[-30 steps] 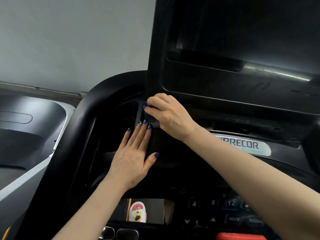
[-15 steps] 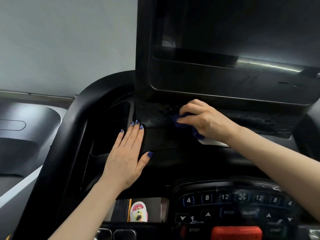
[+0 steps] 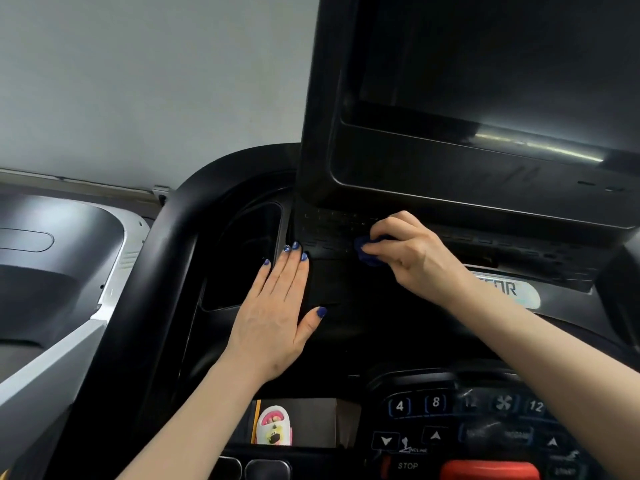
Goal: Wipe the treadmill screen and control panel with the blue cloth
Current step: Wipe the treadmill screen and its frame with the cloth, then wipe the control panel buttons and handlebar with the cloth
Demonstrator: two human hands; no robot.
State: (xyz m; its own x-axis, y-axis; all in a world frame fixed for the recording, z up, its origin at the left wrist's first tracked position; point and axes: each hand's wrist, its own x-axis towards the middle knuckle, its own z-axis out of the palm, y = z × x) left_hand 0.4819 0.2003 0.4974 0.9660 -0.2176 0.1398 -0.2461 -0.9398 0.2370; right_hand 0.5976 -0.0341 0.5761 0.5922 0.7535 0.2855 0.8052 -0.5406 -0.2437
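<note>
Grey wall (image 3: 138, 81) fills the background above and to the left of both hands, with part of a neighbouring grey and white machine (image 3: 52, 271) at far left, well apart from the left hand.

Treadmill console: the dark screen (image 3: 502, 64) stands directly above the right hand, unlit, with a streak of reflected light near its lower right edge. Its black housing (image 3: 450, 174) ends just above the right hand's knuckles. A curved black handrail (image 3: 166, 271) arcs up to the left of the left hand.

Control panel (image 3: 467, 420): below the right forearm, showing numbered keys 4, 8 and 12, a fan symbol, arrow keys, an incline label, a STOP label and a red bar at the bottom edge. A partly covered brand badge (image 3: 519, 292) shows just right of the right wrist.

Left hand (image 3: 277, 313): flat, fingers straight and together, thumb spread, palm pressed on the black console surface below and left of the screen housing. It holds nothing.

Right hand (image 3: 408, 258): fingers curled, clamped on the blue cloth (image 3: 367, 252). The cloth is bunched, mostly covered by the fingers, and pressed against the slotted black strip (image 3: 329, 230) directly under the screen housing, just right of the left hand's fingertips.

Below the left wrist, through a gap in the console, a foot in a pink and white slipper (image 3: 273, 427) is visible.
</note>
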